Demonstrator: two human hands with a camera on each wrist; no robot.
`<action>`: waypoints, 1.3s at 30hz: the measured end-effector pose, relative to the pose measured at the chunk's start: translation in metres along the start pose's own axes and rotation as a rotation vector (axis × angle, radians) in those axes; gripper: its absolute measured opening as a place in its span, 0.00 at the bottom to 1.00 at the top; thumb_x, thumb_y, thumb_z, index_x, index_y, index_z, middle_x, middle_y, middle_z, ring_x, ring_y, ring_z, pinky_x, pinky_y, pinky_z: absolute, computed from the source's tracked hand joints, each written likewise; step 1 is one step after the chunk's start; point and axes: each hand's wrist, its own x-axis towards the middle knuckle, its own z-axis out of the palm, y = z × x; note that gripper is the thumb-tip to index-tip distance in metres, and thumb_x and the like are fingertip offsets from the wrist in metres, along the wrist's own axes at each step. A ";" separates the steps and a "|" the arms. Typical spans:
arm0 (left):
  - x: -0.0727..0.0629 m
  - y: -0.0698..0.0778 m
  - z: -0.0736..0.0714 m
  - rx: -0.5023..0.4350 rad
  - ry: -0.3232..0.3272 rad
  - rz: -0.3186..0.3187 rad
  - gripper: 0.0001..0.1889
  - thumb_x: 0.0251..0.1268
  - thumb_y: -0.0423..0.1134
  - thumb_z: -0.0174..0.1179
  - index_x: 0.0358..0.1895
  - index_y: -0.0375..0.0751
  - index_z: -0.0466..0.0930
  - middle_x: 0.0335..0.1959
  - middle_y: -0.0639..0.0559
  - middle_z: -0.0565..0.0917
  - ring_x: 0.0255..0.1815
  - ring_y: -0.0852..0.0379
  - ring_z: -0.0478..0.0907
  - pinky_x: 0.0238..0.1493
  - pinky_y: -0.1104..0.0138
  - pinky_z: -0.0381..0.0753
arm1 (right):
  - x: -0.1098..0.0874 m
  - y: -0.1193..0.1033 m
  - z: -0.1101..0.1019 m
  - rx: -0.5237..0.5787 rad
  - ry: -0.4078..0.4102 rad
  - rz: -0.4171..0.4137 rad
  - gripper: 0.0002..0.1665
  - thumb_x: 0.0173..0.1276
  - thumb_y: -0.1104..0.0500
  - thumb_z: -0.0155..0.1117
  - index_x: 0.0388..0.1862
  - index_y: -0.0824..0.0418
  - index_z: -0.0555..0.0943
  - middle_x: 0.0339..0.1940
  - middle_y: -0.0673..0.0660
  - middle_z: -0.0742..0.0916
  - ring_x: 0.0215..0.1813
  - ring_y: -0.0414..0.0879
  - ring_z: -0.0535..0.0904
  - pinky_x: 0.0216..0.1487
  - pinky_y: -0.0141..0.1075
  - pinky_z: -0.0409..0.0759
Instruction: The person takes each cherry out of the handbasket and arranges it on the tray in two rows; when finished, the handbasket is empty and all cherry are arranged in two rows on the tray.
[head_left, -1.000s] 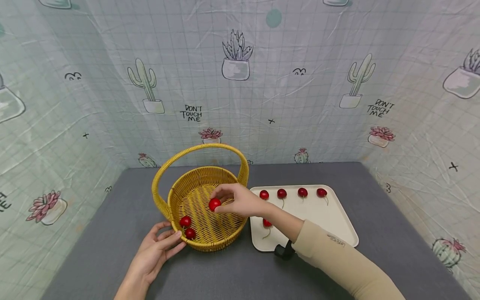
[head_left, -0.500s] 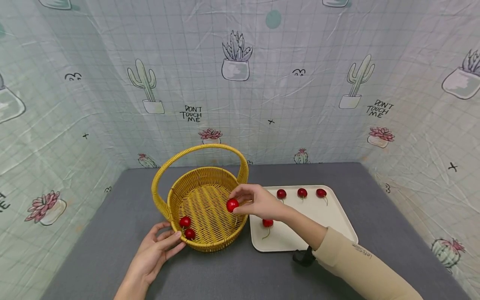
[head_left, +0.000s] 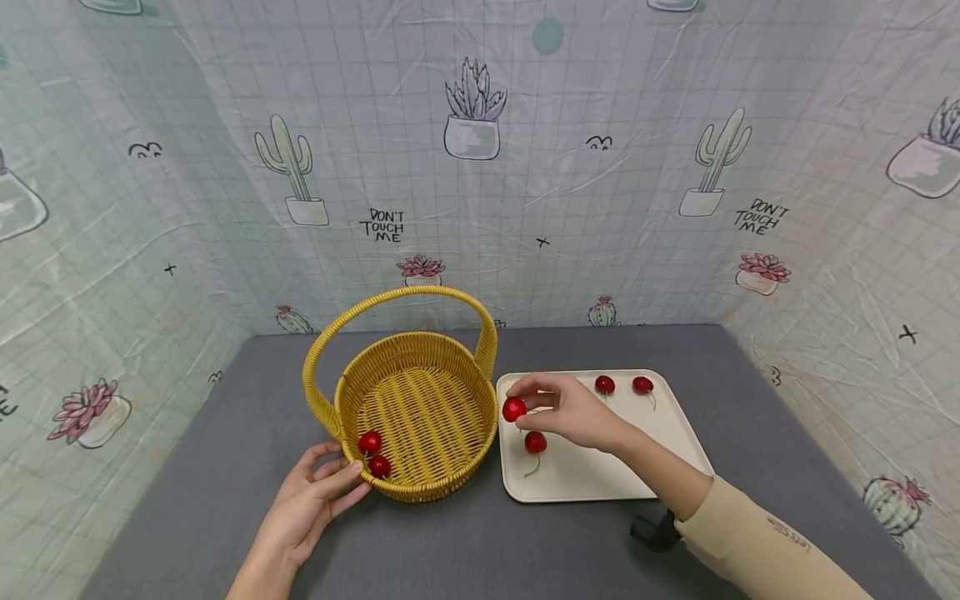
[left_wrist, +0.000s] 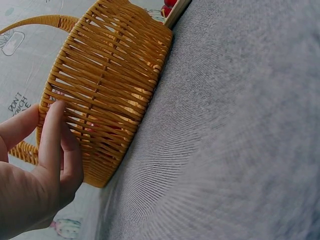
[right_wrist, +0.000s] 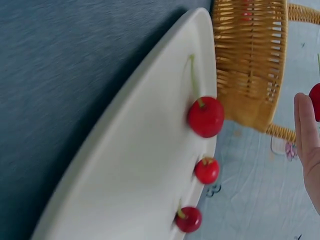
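Note:
A yellow woven basket (head_left: 431,421) with a tall arched handle stands left of centre. My left hand (head_left: 311,500) pinches its near-left rim, thumb on top and fingers against the outer wall (left_wrist: 100,85). Two red cherries (head_left: 370,442) lie inside at the left, close to that hand. Between thumb and fingertips, my right hand (head_left: 573,408) holds another red cherry (head_left: 513,409) above the left part of a white tray (head_left: 577,479). Just below it, a cherry (head_left: 536,442) with a curved stem rests on the tray. The right hand covers part of the tray's back row.
Two more cherries (head_left: 604,385) are at the tray's back right; the right wrist view also shows cherries (right_wrist: 207,170) along its edge. The basket's right side stands close to the tray. Grey cloth (head_left: 450,550) covers the table, with a patterned curtain (head_left: 570,192) behind it.
My right hand has moved rightward, carrying the cherry from over the basket to over the tray. The left hand and the basket have stayed put.

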 end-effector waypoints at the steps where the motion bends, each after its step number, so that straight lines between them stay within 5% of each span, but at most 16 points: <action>1: 0.000 0.000 0.000 0.000 -0.001 0.000 0.25 0.76 0.29 0.59 0.66 0.40 0.54 0.50 0.43 0.78 0.51 0.48 0.84 0.56 0.56 0.86 | -0.003 0.001 -0.002 0.001 0.005 0.004 0.19 0.68 0.64 0.74 0.56 0.61 0.82 0.53 0.57 0.85 0.55 0.55 0.83 0.52 0.39 0.87; 22: 0.000 0.001 -0.001 0.008 0.008 -0.002 0.25 0.76 0.29 0.59 0.66 0.40 0.54 0.49 0.44 0.78 0.51 0.49 0.84 0.56 0.56 0.86 | -0.053 0.047 -0.030 -0.038 0.118 0.153 0.21 0.67 0.63 0.74 0.57 0.67 0.82 0.51 0.61 0.87 0.55 0.57 0.84 0.49 0.34 0.86; 39: 0.001 -0.001 0.000 -0.003 0.007 -0.005 0.26 0.76 0.29 0.59 0.67 0.39 0.54 0.52 0.42 0.78 0.51 0.48 0.84 0.56 0.56 0.86 | -0.055 0.065 -0.026 -0.196 0.154 0.198 0.18 0.63 0.63 0.77 0.50 0.66 0.84 0.42 0.55 0.89 0.47 0.50 0.84 0.49 0.38 0.82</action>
